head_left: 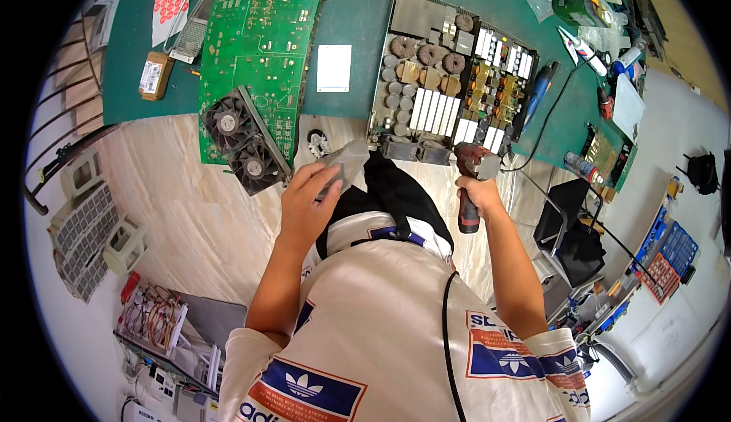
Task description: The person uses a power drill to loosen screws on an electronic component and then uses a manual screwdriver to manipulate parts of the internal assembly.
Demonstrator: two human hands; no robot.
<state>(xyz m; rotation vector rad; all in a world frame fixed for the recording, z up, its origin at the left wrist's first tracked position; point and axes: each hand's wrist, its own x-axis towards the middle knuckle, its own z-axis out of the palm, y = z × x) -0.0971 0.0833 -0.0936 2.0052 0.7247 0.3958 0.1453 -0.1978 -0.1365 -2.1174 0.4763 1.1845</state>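
My left hand [308,195] is closed on a grey, flat-sided piece [352,160], held in front of my waist below the table edge. I cannot make out its kind. My right hand [480,194] grips a red and black cordless drill [467,213] by its handle, its head at the near edge of an open power unit [415,110]. That unit holds rows of capacitors, copper coils and white blocks. To the left lies a large green circuit board [259,49], with a pair of black fans [232,121] on its near corner.
A white rectangular plate [333,68] lies on the green table [343,11] between board and unit. A small brown box [155,76] is at the left; a blue tool [539,91] and a black cable lie at the right. A spray can [582,167] sits near the right edge.
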